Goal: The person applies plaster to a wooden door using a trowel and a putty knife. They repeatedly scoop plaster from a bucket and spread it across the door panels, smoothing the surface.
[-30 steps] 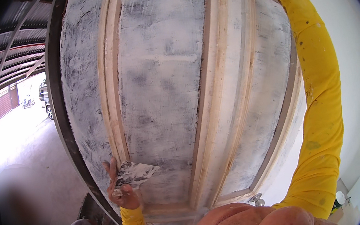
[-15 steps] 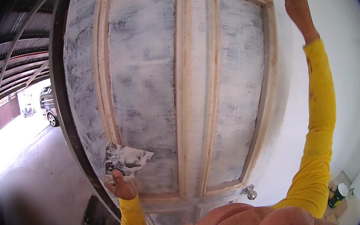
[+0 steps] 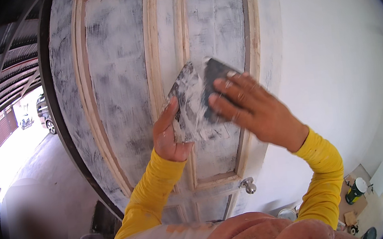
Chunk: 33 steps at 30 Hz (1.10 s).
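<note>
Raised in front of the door, my left hand grips a flat putty board smeared with white filler, its thumb over the near face. My right hand is closed on a dark flat putty scraper, fingers spread along its back. The scraper stands slanted at the right side of the board; whether the two touch cannot be made out. Behind them, the panelled door has patchy white filler over grey panels, framed by bare wood mouldings.
A round door knob sticks out below my hands. White wall runs to the right. On the floor at lower right stand a dark pail with a white lid and scraps. Outside at left are a parked vehicle and a motorcycle.
My right hand has come down from high at the right to the board. My left hand has lifted the board up and rightward to meet it. The view has shifted right.
</note>
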### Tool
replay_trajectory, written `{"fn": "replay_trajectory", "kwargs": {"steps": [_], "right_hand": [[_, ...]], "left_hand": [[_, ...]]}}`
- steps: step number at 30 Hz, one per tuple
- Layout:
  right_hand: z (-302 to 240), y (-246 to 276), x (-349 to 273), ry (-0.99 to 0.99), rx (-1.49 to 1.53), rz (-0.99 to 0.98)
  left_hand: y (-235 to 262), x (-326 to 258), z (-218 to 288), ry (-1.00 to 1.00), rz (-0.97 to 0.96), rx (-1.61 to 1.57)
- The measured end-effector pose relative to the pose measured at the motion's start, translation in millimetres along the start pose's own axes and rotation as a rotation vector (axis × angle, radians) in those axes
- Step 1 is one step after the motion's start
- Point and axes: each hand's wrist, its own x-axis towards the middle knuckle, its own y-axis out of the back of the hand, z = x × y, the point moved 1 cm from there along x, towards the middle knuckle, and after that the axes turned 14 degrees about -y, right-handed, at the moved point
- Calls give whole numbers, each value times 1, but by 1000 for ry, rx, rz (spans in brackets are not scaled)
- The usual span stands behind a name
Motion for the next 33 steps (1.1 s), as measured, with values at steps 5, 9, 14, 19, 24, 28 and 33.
{"fn": "replay_trajectory", "kwargs": {"steps": [5,9,14,19,24,28,33], "right_hand": [[43,10,-19,-188,-32,-80],[45,12,-37,-623,1428,-163],[30,-13,-24,-721,2389,-583],[31,-22,-9,-652,2479,-655],[58,14,19,-293,2117,-205],[90,64,100,-100,622,429],[89,54,285,58,205,809]], "left_hand": [[13,2,6,-324,-206,24],[28,17,6,-1063,-310,905],[29,11,-4,-1233,-737,1287],[16,3,6,-1079,-933,1250],[24,-6,54,-1099,-1111,1642],[64,-21,105,-971,-368,1395],[109,-31,170,-837,9,1631]]}}
